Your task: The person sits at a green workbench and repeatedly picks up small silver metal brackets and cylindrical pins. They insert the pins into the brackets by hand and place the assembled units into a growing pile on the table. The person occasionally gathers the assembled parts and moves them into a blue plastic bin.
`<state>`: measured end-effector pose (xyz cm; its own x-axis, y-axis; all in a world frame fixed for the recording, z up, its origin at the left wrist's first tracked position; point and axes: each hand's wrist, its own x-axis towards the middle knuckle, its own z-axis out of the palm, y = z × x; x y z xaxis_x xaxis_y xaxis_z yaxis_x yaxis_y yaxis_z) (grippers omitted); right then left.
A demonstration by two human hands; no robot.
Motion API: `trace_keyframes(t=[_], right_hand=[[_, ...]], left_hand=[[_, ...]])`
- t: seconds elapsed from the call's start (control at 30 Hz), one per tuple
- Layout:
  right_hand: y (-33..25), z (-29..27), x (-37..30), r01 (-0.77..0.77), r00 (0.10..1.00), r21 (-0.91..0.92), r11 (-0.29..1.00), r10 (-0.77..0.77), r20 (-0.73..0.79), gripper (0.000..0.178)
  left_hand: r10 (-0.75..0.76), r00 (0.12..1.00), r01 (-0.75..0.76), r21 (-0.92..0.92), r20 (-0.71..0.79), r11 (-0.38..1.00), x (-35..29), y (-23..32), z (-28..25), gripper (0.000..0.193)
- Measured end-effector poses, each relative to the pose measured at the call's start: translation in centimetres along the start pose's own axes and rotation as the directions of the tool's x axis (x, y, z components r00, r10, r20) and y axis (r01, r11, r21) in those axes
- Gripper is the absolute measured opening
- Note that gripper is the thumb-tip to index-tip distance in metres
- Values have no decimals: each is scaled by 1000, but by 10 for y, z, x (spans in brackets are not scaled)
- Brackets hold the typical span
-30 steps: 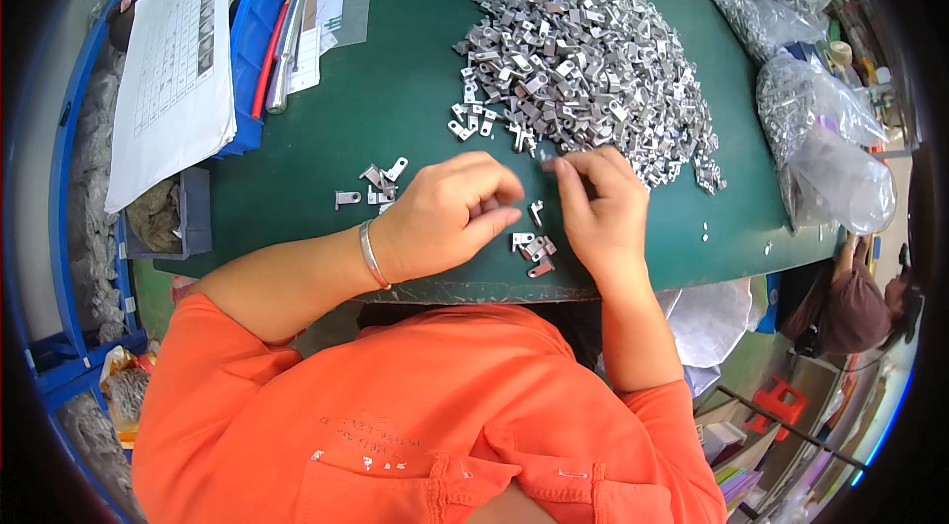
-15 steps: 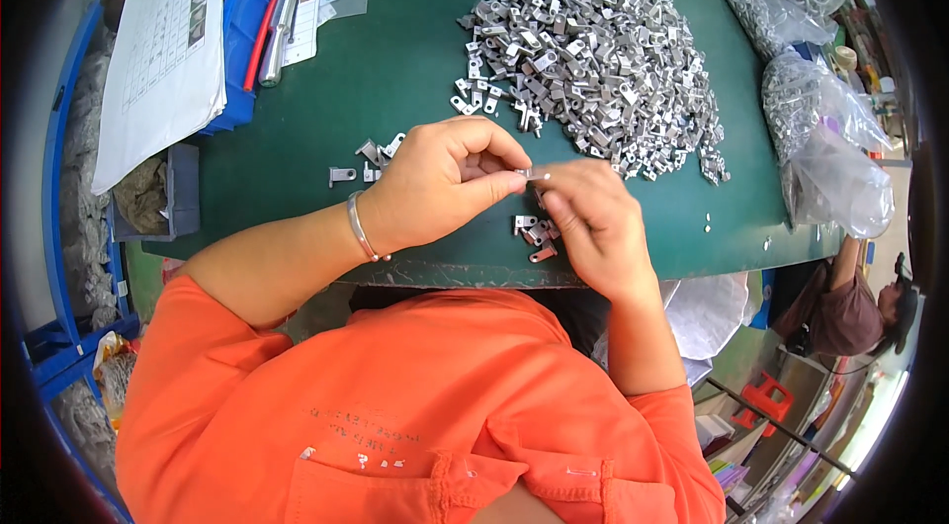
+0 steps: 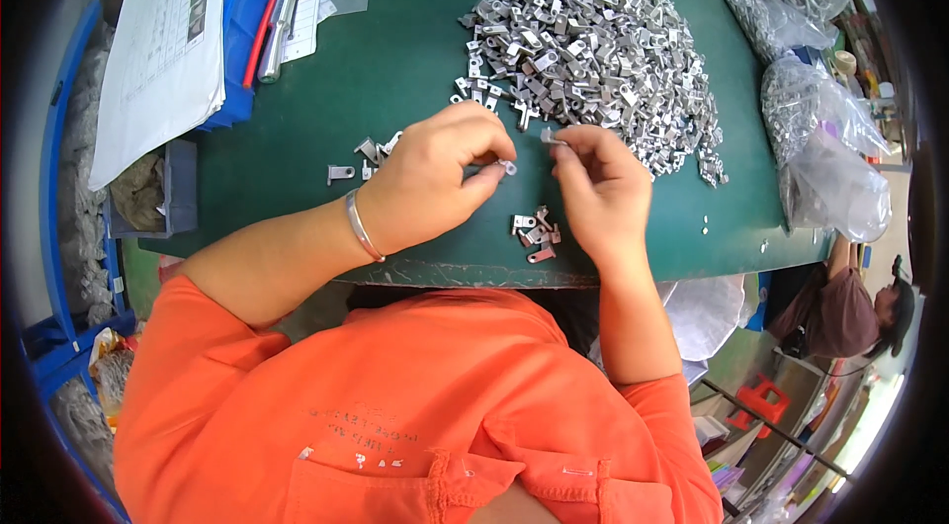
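Note:
Between thumb and forefinger, my left hand (image 3: 435, 163) pinches a small metal bracket (image 3: 509, 167) with a round end. My right hand (image 3: 605, 190) pinches another small silver bracket (image 3: 550, 135), held apart from the first. A big heap of silver metal brackets (image 3: 593, 40) lies just beyond my hands. Below and between them sits a small cluster of brackets (image 3: 535, 233) near the table's front edge. Several more loose brackets (image 3: 341, 172) lie left of my left hand, some partly hidden behind it.
The green table (image 3: 415, 59) carries clear bags of metal parts (image 3: 806, 119) along its right side. At the left are a blue bin (image 3: 237, 79) with paper sheets (image 3: 163, 49), a red pen (image 3: 265, 28) and a grey box (image 3: 181, 188). Another person (image 3: 850, 311) is at the far right.
My hands were together at one spot; now they are apart, each with a bracket. The right hand, blurred before, has drawn slightly right.

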<state>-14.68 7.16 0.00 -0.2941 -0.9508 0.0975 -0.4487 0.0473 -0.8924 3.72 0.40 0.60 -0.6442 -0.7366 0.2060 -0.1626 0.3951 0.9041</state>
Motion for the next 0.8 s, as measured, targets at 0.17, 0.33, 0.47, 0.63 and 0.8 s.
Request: trace_keyframes(t=[0.17,0.33,0.47,0.63,0.8], right_hand=[[-6,-26,-1,-418,908,666,618,298,293,11],[-6,-28,-5,-452,890,747,488,302,342,11],[-18,-17,-17,-208,966,520,828,89,244,9],[-21,-4,-8,617,785,-38,786,-612,93,21],[-27,7,6,470,882,-181,864,-449,146,16]], left_hand=[[272,962,-263,352,25,898,1,-12,1,20],[67,998,-67,51,9,996,-1,10,1,22],[-179,968,244,-488,177,838,-6,7,5,22],[-15,999,37,-471,50,881,-2,6,-9,15],[251,950,-198,262,-187,944,-11,13,-52,16]])
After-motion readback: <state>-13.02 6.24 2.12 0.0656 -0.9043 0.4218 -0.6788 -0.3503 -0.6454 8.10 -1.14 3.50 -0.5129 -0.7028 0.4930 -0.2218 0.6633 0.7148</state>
